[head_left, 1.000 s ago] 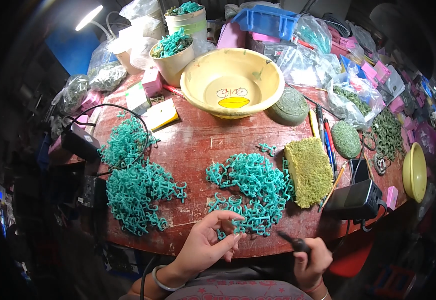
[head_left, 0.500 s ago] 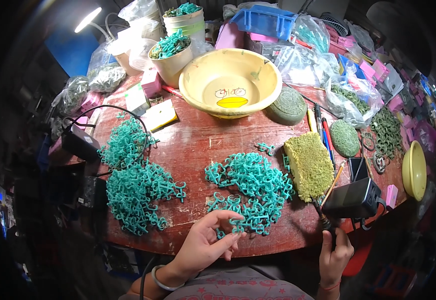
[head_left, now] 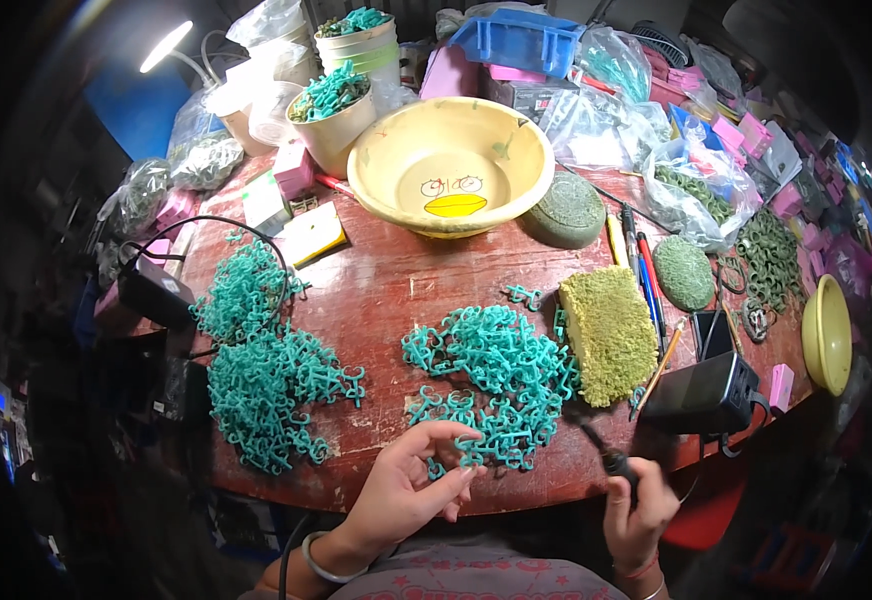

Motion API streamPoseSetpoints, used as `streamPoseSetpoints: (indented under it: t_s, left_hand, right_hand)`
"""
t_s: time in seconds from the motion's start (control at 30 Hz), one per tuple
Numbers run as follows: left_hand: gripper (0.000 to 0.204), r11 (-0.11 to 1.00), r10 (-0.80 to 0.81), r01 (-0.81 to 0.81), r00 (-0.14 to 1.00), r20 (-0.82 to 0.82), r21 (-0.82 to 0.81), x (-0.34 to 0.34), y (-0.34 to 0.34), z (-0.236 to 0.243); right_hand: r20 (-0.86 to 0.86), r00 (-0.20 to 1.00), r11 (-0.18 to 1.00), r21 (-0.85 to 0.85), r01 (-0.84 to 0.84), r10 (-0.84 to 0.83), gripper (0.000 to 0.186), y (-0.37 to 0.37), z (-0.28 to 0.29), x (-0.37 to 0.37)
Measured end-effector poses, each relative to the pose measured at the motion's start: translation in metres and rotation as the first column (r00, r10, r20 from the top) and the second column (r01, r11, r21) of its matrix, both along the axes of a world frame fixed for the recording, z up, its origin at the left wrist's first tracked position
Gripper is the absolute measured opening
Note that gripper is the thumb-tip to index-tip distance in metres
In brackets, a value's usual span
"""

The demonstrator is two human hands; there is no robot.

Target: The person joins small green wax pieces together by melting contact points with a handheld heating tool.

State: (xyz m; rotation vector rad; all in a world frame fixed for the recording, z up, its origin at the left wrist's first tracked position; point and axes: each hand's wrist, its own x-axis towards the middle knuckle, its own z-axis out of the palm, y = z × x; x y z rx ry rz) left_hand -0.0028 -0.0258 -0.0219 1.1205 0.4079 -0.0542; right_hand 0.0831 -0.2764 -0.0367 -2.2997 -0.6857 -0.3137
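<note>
My left hand [head_left: 406, 488] is closed in a pinch at the near edge of the table. Between its thumb and forefinger sits a small teal hooked piece [head_left: 469, 450], apparently wax. A loose heap of similar teal pieces [head_left: 501, 365] lies just beyond these fingers. My right hand [head_left: 641, 510] grips a black-handled tool [head_left: 614, 462] resembling a soldering iron; its dark, thin tip points up and left toward the heap, apart from the held piece. Beyond the tip stands a rough yellow-green sponge-like block [head_left: 611, 340]. Another teal heap [head_left: 266, 390] spreads across the left side.
A black box-shaped device [head_left: 701, 395] stands right of the block, beside a pencil [head_left: 663, 365]. A large yellow basin [head_left: 371, 185] is at the back, with a bucket of teal pieces [head_left: 331, 135] to its left. Pens and green round blocks [head_left: 684, 272] lie right.
My right hand has brought the tool left, away from the block and black device, toward my left hand. The left hand keeps its pinch. The whole view has shifted slightly.
</note>
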Motion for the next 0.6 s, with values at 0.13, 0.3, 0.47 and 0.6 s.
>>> streamPoseSetpoints:
  t_s: [0.13,0.3,0.47,0.6]
  left_hand:
    - [0.036,0.997,0.031,-0.033,0.999,-0.027,-0.074,-0.001,0.004,0.004]
    - [0.024,0.948,0.098,-0.068,0.992,0.081,-0.310,-0.005,0.017,0.002]
    - [0.016,0.935,0.091,-0.106,0.994,0.059,0.339,-0.001,0.020,-0.002]
    - [0.016,0.559,0.006,-0.136,0.987,0.161,0.818,0.009,0.006,0.004]
  right_hand:
    - [0.001,0.988,0.988,-0.014,-0.152,0.152,0.023,0.012,-0.003,0.000]
    - [0.043,0.986,0.987,-0.028,-0.160,0.161,0.024,0.014,-0.005,0.002]
    - [0.057,0.986,0.987,-0.042,-0.155,0.157,0.025,0.014,-0.008,0.000]
    - [0.069,0.986,0.988,-0.042,-0.151,0.153,0.025,0.014,-0.010,0.000]
